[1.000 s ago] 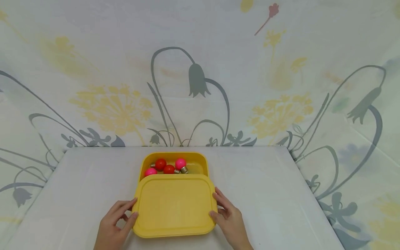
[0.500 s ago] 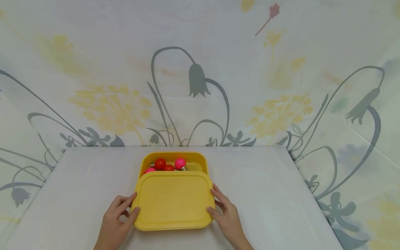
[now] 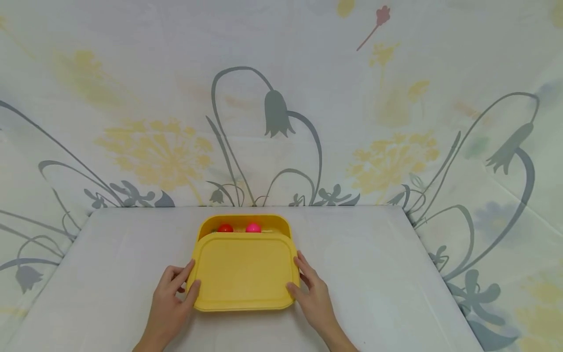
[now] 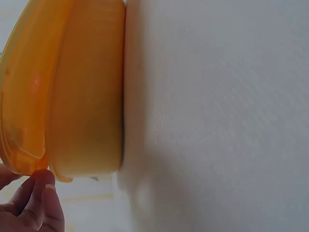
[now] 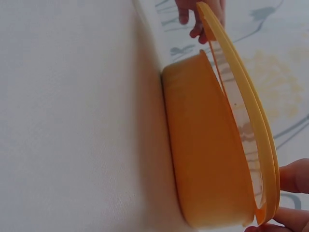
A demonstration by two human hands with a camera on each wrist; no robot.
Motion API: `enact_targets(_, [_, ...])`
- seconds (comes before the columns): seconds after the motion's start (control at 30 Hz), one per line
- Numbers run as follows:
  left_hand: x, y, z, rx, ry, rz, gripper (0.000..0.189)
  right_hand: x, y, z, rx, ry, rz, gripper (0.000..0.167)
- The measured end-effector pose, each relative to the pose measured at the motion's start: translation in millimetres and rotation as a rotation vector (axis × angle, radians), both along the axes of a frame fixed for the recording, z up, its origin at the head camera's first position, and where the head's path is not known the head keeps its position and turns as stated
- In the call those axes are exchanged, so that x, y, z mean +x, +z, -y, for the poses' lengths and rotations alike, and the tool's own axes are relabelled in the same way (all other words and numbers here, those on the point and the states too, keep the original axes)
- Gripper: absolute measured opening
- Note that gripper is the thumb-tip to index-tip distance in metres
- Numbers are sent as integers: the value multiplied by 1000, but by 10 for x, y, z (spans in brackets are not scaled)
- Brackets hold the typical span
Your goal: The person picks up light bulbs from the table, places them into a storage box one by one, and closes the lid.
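A yellow rectangular lid (image 3: 246, 271) with rounded corners is held over a deeper yellow box (image 3: 281, 224). My left hand (image 3: 172, 298) pinches its left edge, thumb on top and fingers beneath. On the opposite edge my right hand (image 3: 313, 296) grips in the same way. Past the lid's far edge, a red bulb (image 3: 226, 228) and a pink bulb (image 3: 253, 228) show inside the box; the rest of the contents are hidden. In the right wrist view, a gap separates the tilted lid (image 5: 258, 130) from the rim of the box (image 5: 207, 140).
The box stands on a table with a white cover (image 3: 374, 274), near its back edge. Behind and at both sides hangs a white cloth (image 3: 334, 58) printed with grey and yellow flowers.
Both hands have moved the lid away from me, farther over the box. It now covers more of the opening, and fewer bulbs show. The box has stayed put.
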State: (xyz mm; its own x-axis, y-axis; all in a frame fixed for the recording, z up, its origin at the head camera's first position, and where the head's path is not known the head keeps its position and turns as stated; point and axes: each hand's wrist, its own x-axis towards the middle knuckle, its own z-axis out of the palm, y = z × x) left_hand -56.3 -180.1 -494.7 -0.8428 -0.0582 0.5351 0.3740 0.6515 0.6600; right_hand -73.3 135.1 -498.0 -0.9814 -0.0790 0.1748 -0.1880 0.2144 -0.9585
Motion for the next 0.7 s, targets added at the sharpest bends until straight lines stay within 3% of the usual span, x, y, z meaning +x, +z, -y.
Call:
enact_targets(0.23, [-77, -59, -15, -63, 50, 24, 49, -102, -38, 64, 76, -2, -29, 60])
enact_targets(0.43, [-117, -66, -14, -146, 89, 50, 48, -188, -51, 92, 153, -5, -112, 58])
enact_targets(0.53, [-140, -35, -10, -157, 84, 85, 48, -220, -42, 96, 154, -5, -132, 56])
enact_targets(0.63, [-165, 1, -9, -161, 79, 142, 48, -216, 71, 133, 148, -11, -103, 54])
enact_targets(0.7, [-178, 12, -10, -155, 77, 176, 48, -231, 61, 140, 144, -16, -87, 53])
